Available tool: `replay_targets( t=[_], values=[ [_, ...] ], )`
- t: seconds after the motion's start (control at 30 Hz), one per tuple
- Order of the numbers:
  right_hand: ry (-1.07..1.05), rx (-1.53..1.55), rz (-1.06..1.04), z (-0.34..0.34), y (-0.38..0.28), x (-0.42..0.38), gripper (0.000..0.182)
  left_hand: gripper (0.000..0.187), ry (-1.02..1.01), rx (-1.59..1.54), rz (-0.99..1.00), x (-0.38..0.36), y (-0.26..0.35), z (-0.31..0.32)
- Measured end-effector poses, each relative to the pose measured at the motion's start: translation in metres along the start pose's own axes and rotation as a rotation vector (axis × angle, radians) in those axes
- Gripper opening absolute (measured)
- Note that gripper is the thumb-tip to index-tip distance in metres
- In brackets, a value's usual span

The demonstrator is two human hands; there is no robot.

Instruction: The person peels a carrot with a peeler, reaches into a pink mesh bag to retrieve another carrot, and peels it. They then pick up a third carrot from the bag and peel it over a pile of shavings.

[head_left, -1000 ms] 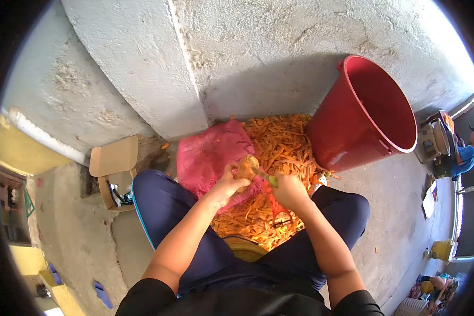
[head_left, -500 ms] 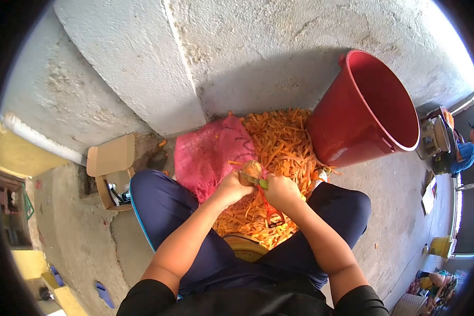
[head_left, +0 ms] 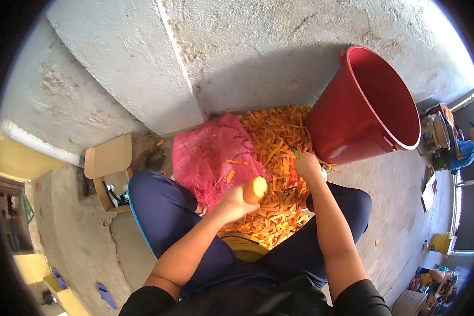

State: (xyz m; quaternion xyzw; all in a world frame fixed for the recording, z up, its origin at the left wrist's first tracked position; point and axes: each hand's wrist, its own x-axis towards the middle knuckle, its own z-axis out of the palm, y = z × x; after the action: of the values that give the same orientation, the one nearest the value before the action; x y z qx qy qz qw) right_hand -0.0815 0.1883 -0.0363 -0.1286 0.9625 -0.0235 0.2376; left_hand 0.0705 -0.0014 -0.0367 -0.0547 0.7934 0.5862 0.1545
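My left hand (head_left: 234,204) is closed around a thick carrot (head_left: 255,190), whose bright orange cut end faces up. To its right, over the heap of peelings, my right hand (head_left: 307,166) is closed on a small knife with a green handle (head_left: 297,155); the blade is hard to make out. The two hands are apart. Beneath them, orange peelings (head_left: 279,134) lie in a thick pile between my legs. A pink mesh sack (head_left: 210,158) rests beside the pile, with a few peel strips on it.
A large red bucket (head_left: 334,124) leans at the right by the rough wall (head_left: 258,47). An open cardboard box (head_left: 108,158) sits left of my knee. Close to my lap is a yellow round rim (head_left: 245,245). Another person (head_left: 466,150) is at the far right.
The knife has left the carrot, and my right hand has moved up and right with it. The carrot's rough brownish end is gone, showing a fresh cut face; my left hand dropped slightly.
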Motion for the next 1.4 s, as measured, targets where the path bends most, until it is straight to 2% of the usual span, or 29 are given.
replay_targets(
  t=[0.03,0.1,0.13,0.17,0.27,0.47,0.57,0.67,0.73,0.83,0.87,0.97,1.0,1.13,1.23,1.3,1.33,1.4],
  values=[
    [0.054,-0.230,-0.201,0.006,0.000,0.002,0.028,0.047,0.013,-0.028,-0.037,0.003,-0.001,-0.004],
    [0.077,0.155,-0.015,0.008,-0.020,-0.008,0.031,0.026,0.026,-0.153,-0.007,0.013,-0.006,-0.011],
    [0.022,0.178,-0.098,0.008,-0.029,-0.009,0.033,0.024,0.025,-0.290,-0.080,0.013,0.002,-0.016],
    [0.019,0.258,-0.009,0.008,-0.036,-0.020,0.032,0.022,0.022,-0.426,-0.153,0.012,0.011,-0.020],
    [-0.009,0.281,-0.171,-0.003,-0.059,-0.052,0.029,0.017,0.006,-0.698,-0.192,0.016,0.000,-0.022],
    [-0.017,0.154,-0.269,-0.009,-0.074,-0.073,0.024,0.018,-0.069,-0.873,-0.288,0.011,0.011,-0.026],
    [-0.003,0.144,-0.289,-0.011,-0.074,-0.076,0.023,0.019,-0.118,-0.889,-0.288,0.010,0.011,-0.028],
    [0.040,0.109,-0.252,-0.005,-0.070,-0.071,0.024,0.021,-0.178,-0.730,-0.143,0.012,0.001,-0.027],
    [0.101,0.095,-0.188,0.002,-0.066,-0.060,0.025,0.025,-0.210,-0.658,-0.186,0.013,0.001,-0.029],
    [0.074,0.158,0.129,-0.003,-0.030,-0.015,0.026,0.033,-0.315,-0.592,-0.214,-0.003,0.013,-0.018],
    [0.057,0.187,0.178,-0.003,-0.017,-0.005,0.029,0.045,-0.372,-0.572,-0.210,-0.004,0.010,-0.014],
    [0.064,0.336,0.150,0.029,-0.003,0.012,0.031,0.053,-0.161,-0.446,-0.127,0.003,0.010,-0.020],
    [0.045,0.313,0.110,0.032,-0.006,0.010,0.031,0.066,-0.096,-0.359,0.000,0.009,0.005,-0.022],
    [0.020,0.243,-0.007,0.038,-0.014,0.010,0.032,0.072,0.012,-0.308,0.053,0.013,-0.003,-0.028],
    [0.030,0.287,-0.035,0.030,-0.018,0.003,0.033,0.064,-0.042,-0.225,0.063,0.008,0.010,-0.040],
    [0.023,0.354,-0.065,0.026,-0.019,0.001,0.032,0.053,-0.047,-0.224,0.334,0.016,0.008,-0.051],
    [0.013,0.396,-0.087,0.026,-0.019,0.000,0.032,0.039,-0.046,-0.357,0.306,0.013,0.016,-0.051],
    [-0.060,0.459,-0.122,0.024,-0.026,-0.008,0.030,0.038,-0.205,-0.660,0.216,0.019,0.000,-0.046]
  ],
)
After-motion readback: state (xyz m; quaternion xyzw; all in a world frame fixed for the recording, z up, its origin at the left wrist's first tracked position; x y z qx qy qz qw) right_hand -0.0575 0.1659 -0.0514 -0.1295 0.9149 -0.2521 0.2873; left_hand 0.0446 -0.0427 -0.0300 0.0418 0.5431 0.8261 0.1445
